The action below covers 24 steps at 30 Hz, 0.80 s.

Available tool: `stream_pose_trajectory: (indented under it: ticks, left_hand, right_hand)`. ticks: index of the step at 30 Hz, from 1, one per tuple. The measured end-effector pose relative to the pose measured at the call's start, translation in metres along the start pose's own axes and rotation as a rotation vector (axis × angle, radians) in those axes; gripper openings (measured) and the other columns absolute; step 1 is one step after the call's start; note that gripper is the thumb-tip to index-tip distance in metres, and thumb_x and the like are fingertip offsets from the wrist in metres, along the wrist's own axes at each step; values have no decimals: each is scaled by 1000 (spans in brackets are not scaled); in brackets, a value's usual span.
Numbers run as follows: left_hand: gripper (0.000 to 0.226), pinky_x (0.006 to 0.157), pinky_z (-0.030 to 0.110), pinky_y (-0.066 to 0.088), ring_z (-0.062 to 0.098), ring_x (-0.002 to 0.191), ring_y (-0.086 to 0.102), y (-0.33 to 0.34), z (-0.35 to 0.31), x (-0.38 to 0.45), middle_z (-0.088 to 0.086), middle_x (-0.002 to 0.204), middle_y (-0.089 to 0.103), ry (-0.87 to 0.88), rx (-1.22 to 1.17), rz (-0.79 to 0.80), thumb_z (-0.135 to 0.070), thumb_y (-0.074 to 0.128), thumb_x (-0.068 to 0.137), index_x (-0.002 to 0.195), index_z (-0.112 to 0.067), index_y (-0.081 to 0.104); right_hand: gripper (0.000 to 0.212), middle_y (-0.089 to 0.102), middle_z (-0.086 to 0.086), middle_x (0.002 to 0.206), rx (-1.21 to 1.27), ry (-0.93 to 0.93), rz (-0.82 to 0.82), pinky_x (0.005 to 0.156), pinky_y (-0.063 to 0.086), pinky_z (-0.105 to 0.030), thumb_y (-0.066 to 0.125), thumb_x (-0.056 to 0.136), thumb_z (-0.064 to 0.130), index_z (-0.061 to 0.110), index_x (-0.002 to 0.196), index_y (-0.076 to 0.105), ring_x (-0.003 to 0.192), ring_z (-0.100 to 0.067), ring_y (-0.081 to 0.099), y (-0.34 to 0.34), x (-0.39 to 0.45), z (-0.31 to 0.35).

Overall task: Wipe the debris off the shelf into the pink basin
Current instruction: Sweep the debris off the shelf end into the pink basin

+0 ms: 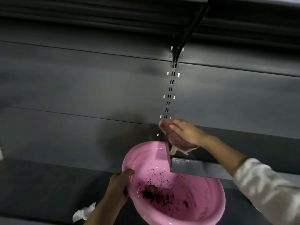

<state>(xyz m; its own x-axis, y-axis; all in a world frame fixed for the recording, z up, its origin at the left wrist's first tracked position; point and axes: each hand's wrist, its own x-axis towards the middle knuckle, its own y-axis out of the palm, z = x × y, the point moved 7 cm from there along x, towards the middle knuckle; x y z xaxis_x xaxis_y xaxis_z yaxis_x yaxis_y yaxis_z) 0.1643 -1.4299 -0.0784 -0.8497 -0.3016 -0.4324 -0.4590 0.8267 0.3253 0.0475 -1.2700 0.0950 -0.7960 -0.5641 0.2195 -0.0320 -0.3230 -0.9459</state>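
A pink basin (pixel 209 200) is tilted under the left end of a grey metal shelf (pixel 198 166). Dark debris (pixel 155 196) lies scattered on the basin's bottom. My left hand (pixel 119 184) grips the basin's left rim, thumb inside. My right hand (pixel 186 131) presses a pinkish-purple cloth (pixel 174 138) down on the shelf's left end, at the back near the slotted upright. A pale corner of the cloth hangs over the shelf's end edge, above the basin. The shelf's top surface is mostly hidden from this low angle.
A slotted upright (pixel 169 91) runs up the grey back panel to a bracket (pixel 186 39) that carries an upper shelf (pixel 113 8). A lower shelf (pixel 40 184) lies below, with a crumpled white paper or cloth (pixel 83 213) on it.
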Motion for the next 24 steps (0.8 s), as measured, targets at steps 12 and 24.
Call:
stream_pose_trajectory:
  ticks: [12, 24]
  left_hand:
    - [33, 80, 46, 49, 46, 104, 56, 23, 11, 12, 32, 116, 58, -37, 4, 45, 2, 55, 84, 116, 10, 53]
    - [9, 80, 49, 50, 43, 97, 59, -5, 5, 11, 31, 109, 59, -56, 47, 0, -1, 55, 86, 94, -1, 56]
  right_hand:
    - [33, 40, -8, 102, -152, 194, 103, 104, 31, -36, 35, 97, 29, 7, 119, 44, 114, -31, 43, 13, -67, -95]
    - [36, 44, -24, 123, -55, -82, 231, 102, 29, -38, 38, 96, 28, 5, 122, 44, 119, -33, 36, 59, -5, 39]
